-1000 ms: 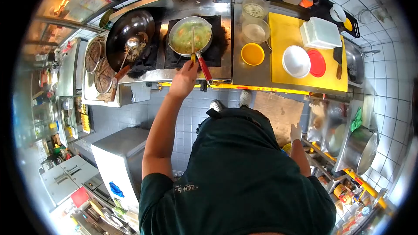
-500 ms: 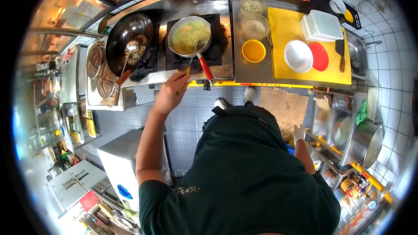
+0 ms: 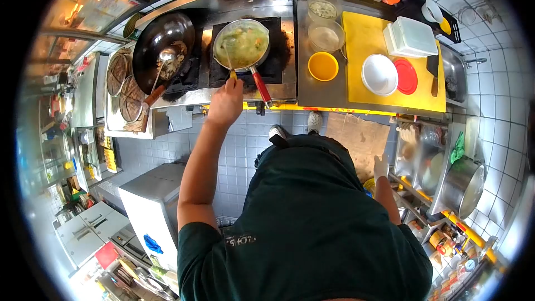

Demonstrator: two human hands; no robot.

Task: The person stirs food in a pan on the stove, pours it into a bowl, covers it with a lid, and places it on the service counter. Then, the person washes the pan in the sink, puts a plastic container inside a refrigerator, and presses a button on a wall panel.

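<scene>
My left hand (image 3: 225, 103) is closed around the yellow-brown handle of a stirring utensil (image 3: 232, 74). Its thin shaft reaches into a pan (image 3: 214, 53) on the burner, and the working end is hidden in the food. The pan holds greenish, soupy food with orange bits, and its red handle (image 3: 261, 86) points toward me. To the left, a dark wok (image 3: 153, 39) sits tilted with a metal ladle (image 3: 166, 56) and some food scraps in it. My right hand (image 3: 381, 168), in a whitish glove, hangs low at my side with its fingers stretched out, apparently holding nothing.
Right of the stove, a yellow cutting board (image 3: 362, 39) bears a white bowl (image 3: 380, 75), a red lid (image 3: 405, 76), plastic containers (image 3: 412, 36) and a cleaver (image 3: 433, 72). Beside it stands a yellow bowl (image 3: 323, 67). Wire strainers (image 3: 131, 99) lie left of the wok.
The utensil's shaft has swung from the right side of the pan to the left. My left hand has turned and moved slightly up toward the pan. My right hand stays low.
</scene>
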